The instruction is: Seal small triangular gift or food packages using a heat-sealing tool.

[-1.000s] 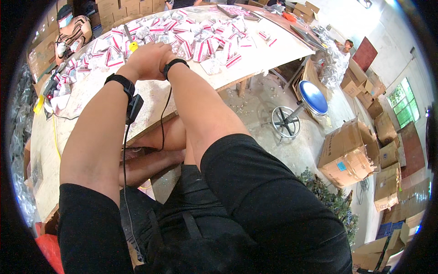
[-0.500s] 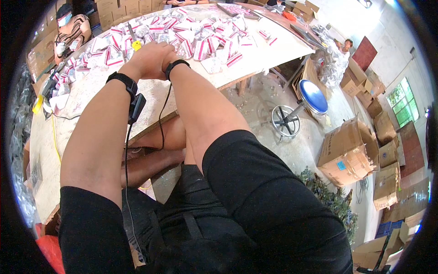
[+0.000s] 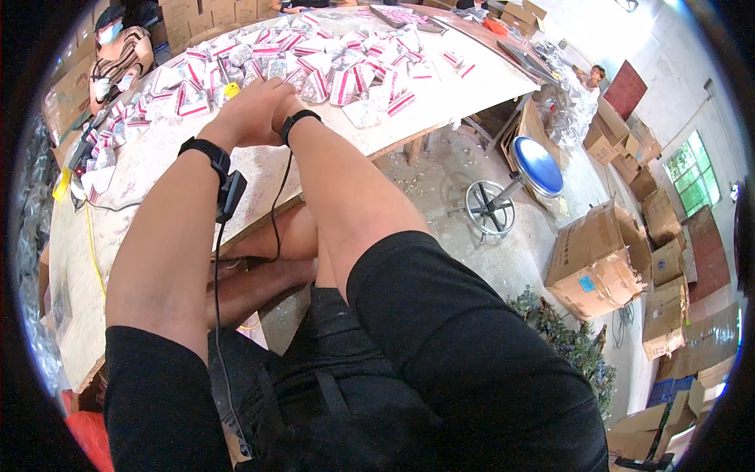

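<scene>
My left hand (image 3: pixel 250 112) and my right hand (image 3: pixel 283 108) meet above the near side of the table, arms stretched forward. The left hand's fingers curl over toward the right, covering most of the right hand. What lies inside the grip is hidden. Just beyond the left hand shows a small yellow piece (image 3: pixel 231 90), its kind unclear, and I cannot tell whether it is held. Past the hands spreads a heap of small clear bags (image 3: pixel 338 85) with pink-red stripes. Dark bands circle both wrists, and a black device (image 3: pixel 230 195) with a cable sits at the left one.
The pale tabletop (image 3: pixel 440 106) curves around me. At its left side lie a yellow object (image 3: pixel 61 182) and a cord. A masked person (image 3: pixel 122 55) sits far left. To the right stand a blue stool (image 3: pixel 539 167) and cardboard boxes (image 3: pixel 594 259).
My joined hands have drawn slightly nearer. The yellow piece has come closer too, and the dark rod rising from it no longer shows. The seated person at far left has shifted a little.
</scene>
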Action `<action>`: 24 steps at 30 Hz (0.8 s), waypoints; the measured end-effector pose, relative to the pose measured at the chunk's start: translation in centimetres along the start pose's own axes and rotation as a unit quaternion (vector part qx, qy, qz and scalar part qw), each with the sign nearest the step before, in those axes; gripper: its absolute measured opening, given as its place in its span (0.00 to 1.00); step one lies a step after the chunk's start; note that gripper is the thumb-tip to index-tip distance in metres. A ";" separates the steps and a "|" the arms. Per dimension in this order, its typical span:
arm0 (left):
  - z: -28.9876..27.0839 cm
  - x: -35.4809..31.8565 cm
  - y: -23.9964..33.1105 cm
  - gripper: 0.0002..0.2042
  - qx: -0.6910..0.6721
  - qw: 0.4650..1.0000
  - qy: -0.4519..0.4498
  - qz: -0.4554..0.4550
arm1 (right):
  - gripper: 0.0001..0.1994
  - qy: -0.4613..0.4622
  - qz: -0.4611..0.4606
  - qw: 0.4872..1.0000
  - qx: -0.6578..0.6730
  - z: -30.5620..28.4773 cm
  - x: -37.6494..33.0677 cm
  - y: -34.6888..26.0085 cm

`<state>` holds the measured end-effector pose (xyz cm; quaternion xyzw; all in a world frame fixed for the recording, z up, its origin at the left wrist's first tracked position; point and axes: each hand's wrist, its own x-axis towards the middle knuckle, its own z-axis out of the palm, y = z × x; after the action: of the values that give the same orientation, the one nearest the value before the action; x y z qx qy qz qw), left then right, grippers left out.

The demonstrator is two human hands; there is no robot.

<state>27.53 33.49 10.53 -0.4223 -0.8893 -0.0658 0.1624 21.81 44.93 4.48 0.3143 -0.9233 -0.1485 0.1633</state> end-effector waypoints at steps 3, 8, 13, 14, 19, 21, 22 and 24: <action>0.5 -0.9 -1.2 0.42 -0.015 1.000 0.009 0.000 | 0.21 0.016 0.003 1.000 -0.008 0.8 1.0 -0.4; 0.7 -1.0 -0.9 0.43 -0.016 0.999 0.035 0.019 | 0.21 0.038 0.019 0.998 -0.037 3.2 1.0 -0.8; 0.5 -1.7 -1.6 0.43 -0.017 1.000 0.012 0.008 | 0.20 0.064 0.031 0.997 -0.044 5.0 2.3 -1.5; 0.4 -1.4 -1.4 0.43 -0.017 1.000 0.013 0.018 | 0.20 0.067 0.038 0.996 -0.047 5.2 2.9 -1.4; 0.9 -1.6 -2.7 0.43 -0.019 0.999 0.022 0.033 | 0.20 0.054 0.031 0.995 -0.075 5.2 3.0 -1.5; 1.2 -1.5 -3.0 0.43 -0.029 0.998 0.029 0.044 | 0.20 0.054 0.032 0.995 -0.077 5.1 2.9 -1.3; 1.3 -1.4 -3.2 0.43 -0.027 0.998 0.025 0.045 | 0.20 0.055 0.033 0.995 -0.079 5.0 2.9 -1.2; 1.2 -1.3 -3.3 0.43 -0.025 0.998 0.020 0.047 | 0.20 0.060 0.036 0.994 -0.084 4.9 2.9 -1.2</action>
<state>25.41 30.76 9.05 -0.4658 -0.8633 -0.0888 0.1725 18.34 43.02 0.22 0.2744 -0.9069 -0.1999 0.2495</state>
